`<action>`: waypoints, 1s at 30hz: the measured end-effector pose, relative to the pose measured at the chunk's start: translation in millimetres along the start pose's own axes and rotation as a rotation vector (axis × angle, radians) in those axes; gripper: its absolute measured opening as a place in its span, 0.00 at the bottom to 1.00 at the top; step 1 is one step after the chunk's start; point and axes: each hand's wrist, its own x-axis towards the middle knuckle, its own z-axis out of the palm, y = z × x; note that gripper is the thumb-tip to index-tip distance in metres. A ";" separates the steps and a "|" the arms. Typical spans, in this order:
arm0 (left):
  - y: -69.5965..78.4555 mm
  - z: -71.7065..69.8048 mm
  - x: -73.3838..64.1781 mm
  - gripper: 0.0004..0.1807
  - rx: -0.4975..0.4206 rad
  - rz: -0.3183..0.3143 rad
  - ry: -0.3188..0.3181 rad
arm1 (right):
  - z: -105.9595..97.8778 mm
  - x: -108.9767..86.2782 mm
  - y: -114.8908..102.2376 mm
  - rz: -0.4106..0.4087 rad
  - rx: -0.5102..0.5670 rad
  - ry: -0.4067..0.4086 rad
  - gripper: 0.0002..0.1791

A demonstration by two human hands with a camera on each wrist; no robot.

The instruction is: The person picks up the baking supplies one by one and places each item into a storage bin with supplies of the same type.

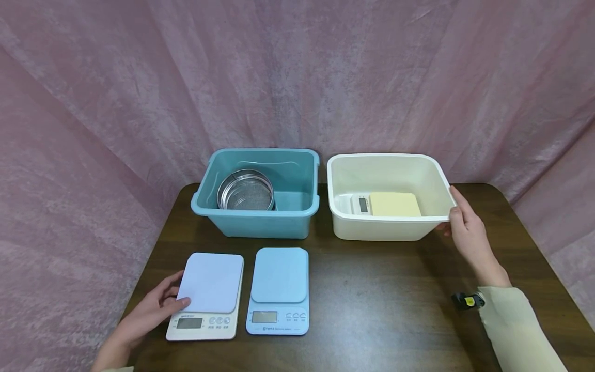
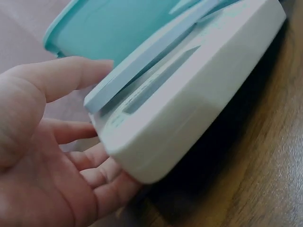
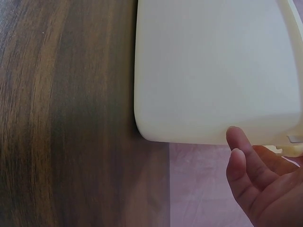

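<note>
At the table's left, my left hand grips the left side of a white kitchen scale. Its thumb lies on top and the other fingers curl at the side and under the edge, as the left wrist view shows. To the right of that scale lies a light blue kitchen scale. My right hand holds the right rim of a cream plastic basin, its fingertips against the outer wall. Inside this basin sits a scale with a pale yellow platform.
A teal basin stands at the back left, holding round metal sieves. Behind the dark wooden table hangs a pink curtain. A small black device is strapped at the right wrist.
</note>
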 end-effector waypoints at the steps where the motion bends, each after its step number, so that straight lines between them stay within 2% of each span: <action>1: -0.9 -0.9 -0.7 0.49 -0.012 0.003 -0.007 | 0.0 0.1 0.1 -0.001 0.001 0.001 0.30; 8: -7.1 -5.5 -3.6 0.45 -0.015 0.013 -0.023 | 0.1 0.6 1.4 -0.002 -0.002 0.005 0.30; 14: -9.4 -5.4 -4.0 0.44 -0.027 0.030 -0.009 | 1.0 -0.5 -0.7 0.003 -0.003 0.002 0.30; 20: -8.4 -3.4 -5.5 0.40 -0.024 0.076 0.074 | 1.7 -2.1 -2.9 0.000 0.004 0.000 0.30; 25: -8.7 -2.1 -6.3 0.38 -0.017 0.157 0.132 | 2.0 -2.5 -2.7 -0.003 0.006 -0.002 0.30; 30: -10.2 -0.3 -4.7 0.35 0.035 0.203 0.208 | 1.7 -1.1 -1.8 0.001 0.006 0.003 0.30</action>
